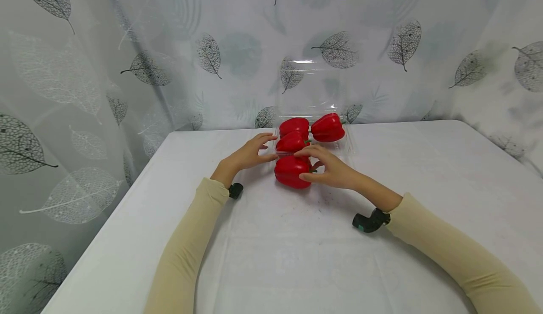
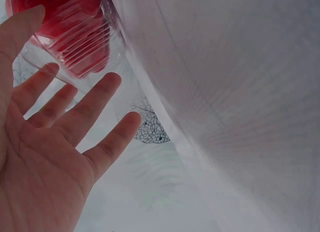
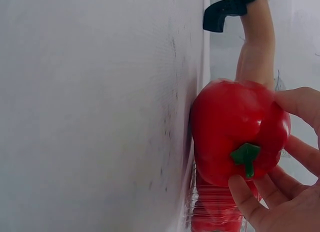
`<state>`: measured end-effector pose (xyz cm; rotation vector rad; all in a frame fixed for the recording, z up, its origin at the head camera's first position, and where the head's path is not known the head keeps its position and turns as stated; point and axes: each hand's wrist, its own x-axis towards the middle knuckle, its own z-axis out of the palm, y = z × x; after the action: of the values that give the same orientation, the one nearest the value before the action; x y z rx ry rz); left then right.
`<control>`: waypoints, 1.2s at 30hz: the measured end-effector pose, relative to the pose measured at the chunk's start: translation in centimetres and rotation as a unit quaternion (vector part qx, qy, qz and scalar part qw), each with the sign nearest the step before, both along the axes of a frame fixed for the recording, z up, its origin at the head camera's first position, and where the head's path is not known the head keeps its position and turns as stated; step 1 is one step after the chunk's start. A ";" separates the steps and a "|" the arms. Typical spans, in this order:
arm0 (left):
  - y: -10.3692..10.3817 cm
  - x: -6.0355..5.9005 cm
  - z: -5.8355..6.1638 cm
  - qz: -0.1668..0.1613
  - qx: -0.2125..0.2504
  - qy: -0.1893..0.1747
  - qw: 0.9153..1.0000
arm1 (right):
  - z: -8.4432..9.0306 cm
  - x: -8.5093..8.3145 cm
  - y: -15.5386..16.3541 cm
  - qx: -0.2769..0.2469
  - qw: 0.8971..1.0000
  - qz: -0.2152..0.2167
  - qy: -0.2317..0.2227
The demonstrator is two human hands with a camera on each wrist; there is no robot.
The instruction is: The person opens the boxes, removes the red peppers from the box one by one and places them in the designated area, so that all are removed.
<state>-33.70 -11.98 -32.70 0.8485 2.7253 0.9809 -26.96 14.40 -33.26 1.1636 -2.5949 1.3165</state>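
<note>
A red bell pepper (image 1: 292,171) with a green stem lies on the white table, just in front of a clear plastic container (image 1: 349,146). My right hand (image 1: 335,169) grips this pepper at its stem end, thumb and fingers spread around it; the right wrist view shows the fingertips against its skin beside the green stem (image 3: 246,154). Three more red peppers (image 1: 328,128) are inside the container. At the container's left side is my left hand (image 1: 253,152), fingers apart and holding nothing. In the left wrist view its palm (image 2: 45,177) faces the ribbed plastic wall.
The container's clear lid (image 1: 311,85) stands raised at the back, against a leaf-patterned curtain (image 1: 246,31). A white cloth (image 1: 297,257) covers the table, whose far edge runs just behind the container. Dark wrist cameras (image 1: 371,220) sit under both forearms.
</note>
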 end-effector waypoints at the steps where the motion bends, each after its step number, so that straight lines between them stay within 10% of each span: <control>1: 0.0 0.0 0.0 -0.001 0.000 0.000 1.000 | 0.0 0.0 0.0 0.001 1.000 0.000 0.001; 36: -0.1 -0.3 -0.2 -0.011 -0.001 0.010 1.000 | 0.2 -0.7 0.8 -0.030 1.000 0.002 0.005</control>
<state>-34.03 -12.09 -32.92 0.8921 2.7273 0.9703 -27.67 15.22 -33.01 1.1647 -2.5285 1.3750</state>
